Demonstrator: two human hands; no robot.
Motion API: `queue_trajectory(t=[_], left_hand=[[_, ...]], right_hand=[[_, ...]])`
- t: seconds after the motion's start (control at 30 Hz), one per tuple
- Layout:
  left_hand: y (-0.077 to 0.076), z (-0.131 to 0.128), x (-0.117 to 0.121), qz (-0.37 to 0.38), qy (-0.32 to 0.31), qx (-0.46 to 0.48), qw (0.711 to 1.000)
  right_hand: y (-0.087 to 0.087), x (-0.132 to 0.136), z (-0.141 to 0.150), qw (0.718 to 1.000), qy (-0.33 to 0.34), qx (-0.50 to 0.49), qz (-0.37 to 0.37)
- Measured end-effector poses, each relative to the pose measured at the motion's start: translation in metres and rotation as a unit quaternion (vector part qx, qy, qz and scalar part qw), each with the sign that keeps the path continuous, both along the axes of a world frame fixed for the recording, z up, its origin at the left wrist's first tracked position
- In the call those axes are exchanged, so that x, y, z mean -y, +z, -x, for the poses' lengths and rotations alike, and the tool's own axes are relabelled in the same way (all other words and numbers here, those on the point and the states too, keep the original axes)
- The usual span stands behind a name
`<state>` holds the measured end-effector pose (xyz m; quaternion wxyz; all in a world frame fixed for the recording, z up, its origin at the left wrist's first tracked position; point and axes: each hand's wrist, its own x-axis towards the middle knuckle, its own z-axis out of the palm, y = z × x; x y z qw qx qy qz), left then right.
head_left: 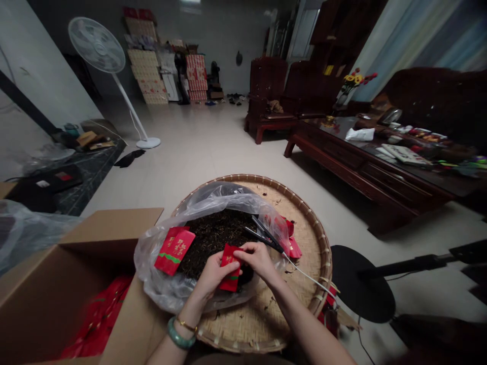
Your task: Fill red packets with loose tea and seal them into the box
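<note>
Between my two hands is a small red packet [230, 282] with gold lettering, held upright over a plastic bag of dark loose tea leaves [213, 228]. My left hand [213, 274] grips its left side, thumb across the front. At its top right edge, my right hand [258, 257] pinches with thumb and fingers. Two more red packets [175, 251] lie on the leaves at the left. A black heat sealer like a hair straightener [268, 234], with a white cord, rests jaws apart beyond my right hand. The clear plastic bag [152, 284] sits on a round woven bamboo tray [262, 324].
An open cardboard box [125, 228] at left holds many red packets [102, 317]. More red packets [292, 243] lie on the tray's right side. A black round stand base [361, 284] is at right. Beyond are a white fan [148, 143] and a dark wooden table [342, 152].
</note>
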<state>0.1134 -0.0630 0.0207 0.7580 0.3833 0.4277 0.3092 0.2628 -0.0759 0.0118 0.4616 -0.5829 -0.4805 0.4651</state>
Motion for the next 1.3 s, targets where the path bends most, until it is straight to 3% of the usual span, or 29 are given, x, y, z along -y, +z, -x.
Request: queue_trajectory(t=[0.13, 0.23, 0.33, 0.43, 0.53, 0.67, 0.77, 0.87, 1.1, 1.3], left_hand=[[-0.005, -0.001, 0.000, 0.025, 0.025, -0.012, 0.999], [-0.007, 0.000, 0.000, 0.032, 0.037, -0.011, 0.999], [-0.007, 0.001, -0.001, 0.032, 0.041, -0.010, 0.999], [-0.006, 0.000, -0.002, 0.033, 0.039, -0.014, 0.999], [-0.007, 0.001, -0.002, 0.026, 0.039, -0.020, 0.999], [-0.008, 0.003, -0.003, 0.011, 0.047, -0.030, 0.998], [-0.008, 0.002, -0.004, -0.006, 0.040, -0.044, 0.998], [-0.008, 0.001, -0.004, -0.036, 0.012, -0.056, 0.998], [-0.010, 0.003, -0.004, -0.051, -0.029, -0.064, 0.996], [-0.012, 0.003, -0.005, -0.038, -0.029, -0.062, 0.997]], right_hand=[[-0.004, -0.005, -0.017, 0.991, -0.037, 0.097, -0.080], [-0.012, -0.011, -0.041, 0.936, -0.129, 0.286, -0.161], [-0.024, -0.017, -0.059, 0.880, -0.123, 0.439, -0.135], [-0.034, -0.022, -0.066, 0.861, -0.082, 0.493, -0.095], [-0.030, -0.022, -0.068, 0.885, -0.070, 0.447, -0.107], [-0.002, -0.010, -0.070, 0.943, 0.017, 0.297, -0.147], [0.024, 0.003, -0.068, 0.953, 0.135, 0.236, -0.136], [0.040, 0.010, -0.058, 0.946, 0.184, 0.240, -0.117], [0.054, 0.011, -0.042, 0.948, 0.193, 0.240, -0.085], [0.044, 0.010, -0.050, 0.966, 0.169, 0.192, -0.037]])
